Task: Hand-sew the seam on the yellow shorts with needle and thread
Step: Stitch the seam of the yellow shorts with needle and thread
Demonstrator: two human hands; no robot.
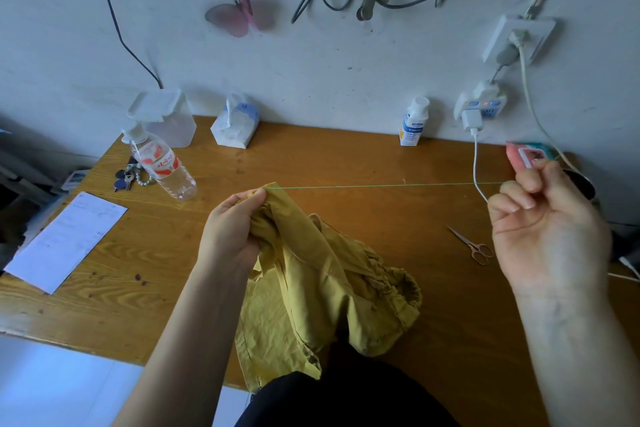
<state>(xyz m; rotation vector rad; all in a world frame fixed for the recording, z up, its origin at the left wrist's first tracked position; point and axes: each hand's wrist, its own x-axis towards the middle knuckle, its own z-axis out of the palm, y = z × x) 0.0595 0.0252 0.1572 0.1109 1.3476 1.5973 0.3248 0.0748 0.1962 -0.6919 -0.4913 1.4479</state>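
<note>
Left hand has the yellow shorts bunched up, grip pinching the fabric right at the seam, I'd guess so the cloth doesn't get dragged along. The rest drapes over the bench edge. Green thread runs dead tight over to the right hand, grip curled and pinching the far end. Honestly the needle is too small to make out. Looks like a stitch getting pulled snug. Scissors sit nearby, handy for cutting.
</note>
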